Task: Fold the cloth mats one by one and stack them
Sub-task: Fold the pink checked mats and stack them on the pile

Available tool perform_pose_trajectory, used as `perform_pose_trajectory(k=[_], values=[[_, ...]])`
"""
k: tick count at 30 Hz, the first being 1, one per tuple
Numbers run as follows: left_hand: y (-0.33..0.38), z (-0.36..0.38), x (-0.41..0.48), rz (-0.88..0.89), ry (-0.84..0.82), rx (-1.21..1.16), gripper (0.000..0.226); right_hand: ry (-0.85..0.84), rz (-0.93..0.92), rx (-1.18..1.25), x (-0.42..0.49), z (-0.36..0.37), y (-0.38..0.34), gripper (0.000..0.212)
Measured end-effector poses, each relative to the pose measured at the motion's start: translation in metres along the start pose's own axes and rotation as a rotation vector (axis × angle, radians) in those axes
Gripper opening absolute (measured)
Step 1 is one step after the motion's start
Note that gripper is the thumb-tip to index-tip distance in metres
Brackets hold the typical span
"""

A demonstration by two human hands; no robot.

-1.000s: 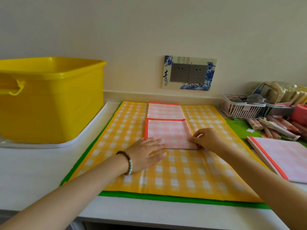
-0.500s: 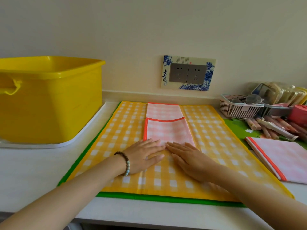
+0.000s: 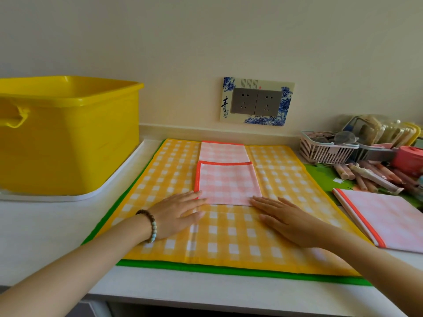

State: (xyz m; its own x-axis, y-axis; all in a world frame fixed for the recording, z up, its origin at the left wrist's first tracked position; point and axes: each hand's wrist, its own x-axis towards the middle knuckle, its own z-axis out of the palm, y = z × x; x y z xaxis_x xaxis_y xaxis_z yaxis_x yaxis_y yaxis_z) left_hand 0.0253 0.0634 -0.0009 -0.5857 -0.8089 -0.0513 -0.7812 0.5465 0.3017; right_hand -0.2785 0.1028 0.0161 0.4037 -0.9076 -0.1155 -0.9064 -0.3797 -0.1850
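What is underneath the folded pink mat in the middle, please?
The folded pink mat lies on a yellow checked mat, over a green mat; the part beneath is covered.

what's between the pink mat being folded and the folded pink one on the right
Nothing visible blocks it. Between the half-folded pink mat and the folded pink mat lie only the flat yellow checked mat and a strip of green mat. The left hand and right hand rest flat at its near corners.
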Motion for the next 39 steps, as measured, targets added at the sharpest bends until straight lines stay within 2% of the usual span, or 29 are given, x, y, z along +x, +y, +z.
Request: perform_pose_trajectory(k=[3,5,8,13,18,22,24,29,32,34,36,39], values=[[0.004,-0.001,0.000,-0.034,0.063,-0.046,0.060,0.235,0.032,0.085,0.004,-0.010,-0.003,0.044],[0.005,-0.004,0.003,-0.061,0.087,-0.110,0.063,0.325,-0.001,0.052,0.009,-0.016,-0.005,0.045],[0.007,-0.008,0.008,-0.085,0.110,-0.148,0.065,0.272,-0.033,-0.032,0.019,-0.019,-0.003,0.049],[0.007,-0.008,0.013,-0.129,0.199,-0.272,0.059,0.236,-0.023,-0.126,0.033,-0.015,0.001,0.039],[0.006,-0.008,0.011,-0.123,0.213,-0.295,0.055,0.368,-0.088,-0.197,0.034,-0.014,0.004,0.032],[0.007,-0.011,0.003,-0.073,0.235,-0.195,0.057,0.477,-0.277,-0.187,0.002,-0.017,-0.008,0.029],[0.007,-0.012,-0.002,-0.021,0.214,-0.120,0.062,0.461,-0.326,-0.159,-0.020,-0.018,-0.014,0.030],[0.018,-0.011,-0.006,0.124,0.165,0.153,0.093,0.424,-0.389,-0.090,-0.059,-0.017,-0.022,0.035],[0.026,-0.007,-0.010,0.156,0.104,0.245,0.095,0.472,-0.421,-0.058,-0.068,-0.013,-0.023,0.032],[0.031,-0.007,-0.015,0.160,0.072,0.239,0.097,0.473,-0.395,-0.103,-0.067,-0.011,-0.019,0.038],[0.035,-0.008,-0.020,0.179,0.057,0.263,0.093,0.386,-0.322,-0.134,-0.061,-0.011,-0.014,0.050],[0.040,-0.010,-0.023,0.195,0.011,0.315,0.081,0.177,-0.229,-0.005,-0.047,-0.011,-0.011,0.069]])
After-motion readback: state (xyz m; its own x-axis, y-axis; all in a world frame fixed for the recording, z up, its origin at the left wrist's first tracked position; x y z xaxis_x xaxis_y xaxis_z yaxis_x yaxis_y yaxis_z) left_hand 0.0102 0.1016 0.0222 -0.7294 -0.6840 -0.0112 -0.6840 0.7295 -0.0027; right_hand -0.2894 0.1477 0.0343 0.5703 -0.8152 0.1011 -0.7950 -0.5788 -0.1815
